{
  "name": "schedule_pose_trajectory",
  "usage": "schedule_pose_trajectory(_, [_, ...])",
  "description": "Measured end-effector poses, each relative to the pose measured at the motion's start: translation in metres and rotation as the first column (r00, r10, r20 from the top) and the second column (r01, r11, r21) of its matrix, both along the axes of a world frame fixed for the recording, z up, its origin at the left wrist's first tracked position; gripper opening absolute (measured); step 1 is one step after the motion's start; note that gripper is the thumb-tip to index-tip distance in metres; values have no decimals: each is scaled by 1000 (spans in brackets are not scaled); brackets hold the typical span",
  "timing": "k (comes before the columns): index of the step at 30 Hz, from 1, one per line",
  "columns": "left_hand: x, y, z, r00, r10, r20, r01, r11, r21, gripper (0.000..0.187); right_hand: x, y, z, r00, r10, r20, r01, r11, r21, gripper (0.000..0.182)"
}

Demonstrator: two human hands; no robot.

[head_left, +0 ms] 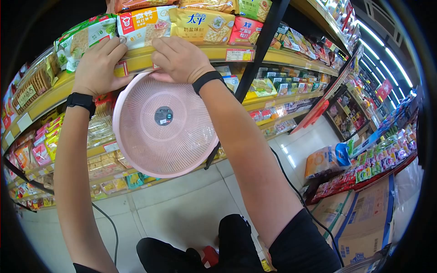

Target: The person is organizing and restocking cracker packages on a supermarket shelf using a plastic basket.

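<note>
A white and orange pack of crackers [144, 23] lies at the front of the yellow-edged shelf [218, 53]. My left hand [102, 63] has its curled fingers at the pack's lower left corner, with the thumb pointing toward the basket rim. At the lower right corner, the fingers of my right hand [180, 57] are bent against the pack. Below and between my hands a round pink plastic basket [164, 145] hangs tilted, its inside facing me. My right thumb overlaps its upper rim. What bears the basket's weight is partly hidden.
Yellow cracker packs [202, 25] and a green pack [84, 38] flank the white one. A black shelf post [261, 50] stands right. Cardboard boxes [364, 227] and a candy display [364, 168] are at lower right. A black cable [291, 182] trails beside my right arm.
</note>
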State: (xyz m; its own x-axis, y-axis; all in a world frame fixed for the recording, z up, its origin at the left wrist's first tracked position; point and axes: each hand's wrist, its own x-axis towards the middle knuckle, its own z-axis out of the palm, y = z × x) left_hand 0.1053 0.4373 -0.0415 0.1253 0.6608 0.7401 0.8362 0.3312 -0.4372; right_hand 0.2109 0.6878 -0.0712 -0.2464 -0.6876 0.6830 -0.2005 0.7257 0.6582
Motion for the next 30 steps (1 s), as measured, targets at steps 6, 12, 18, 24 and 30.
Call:
schedule_pose_trajectory(6, [2, 2, 0, 999, -47, -3, 47, 999, 11, 54, 0, 2, 1, 999, 18, 49, -18, 1000, -4, 46])
schedule_pose_trajectory(12, [7, 2, 1, 999, -22, 42, 22, 1000, -1, 54, 0, 3, 0, 1000, -11, 25, 11, 1000, 24, 44])
schedule_pose_trajectory(18, [5, 2, 1, 999, 35, 40, -34, 999, -30, 54, 0, 2, -1, 999, -38, 7, 38, 999, 32, 45])
schedule_pose_trajectory(24, [7, 1, 1, 998, 52, 37, -51, 998, -34, 53, 2, 1, -1, 997, -73, 10, 73, 996, 44, 45])
schedule_pose_trajectory(30, [6, 4, 1, 999, -45, 3, 45, 999, 19, 52, 1, 0, 0, 999, -30, 35, 30, 1000, 1, 43])
